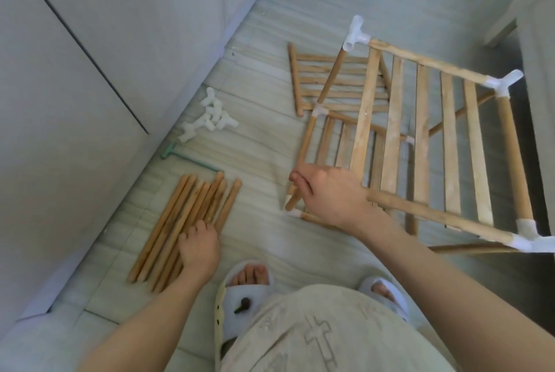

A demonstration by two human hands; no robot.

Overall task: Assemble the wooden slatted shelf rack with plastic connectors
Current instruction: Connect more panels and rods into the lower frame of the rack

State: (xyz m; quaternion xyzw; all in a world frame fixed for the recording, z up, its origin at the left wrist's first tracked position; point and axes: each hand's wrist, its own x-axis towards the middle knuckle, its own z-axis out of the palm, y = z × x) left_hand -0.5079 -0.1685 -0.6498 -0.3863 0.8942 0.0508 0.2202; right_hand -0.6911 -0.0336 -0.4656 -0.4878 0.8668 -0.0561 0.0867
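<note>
A partly built wooden rack [420,137] stands on the floor at right, its slatted tiers joined by white plastic connectors [357,35]. My right hand [327,194] grips the near left corner of its top tier, fingers wrapped over the rail end. A bundle of loose wooden rods [183,221] lies on the floor at lower left. My left hand [199,244] rests on the rods' near ends, fingers curled onto them. A pile of spare white connectors [210,115] sits by the wall. A loose slatted panel [336,83] lies flat behind the rack.
A grey cabinet wall [90,71] runs along the left. A pale green tool [186,158] lies on the floor between the connectors and the rods. My slippered feet [249,290] stand at the bottom centre. A white furniture edge [534,26] borders the right.
</note>
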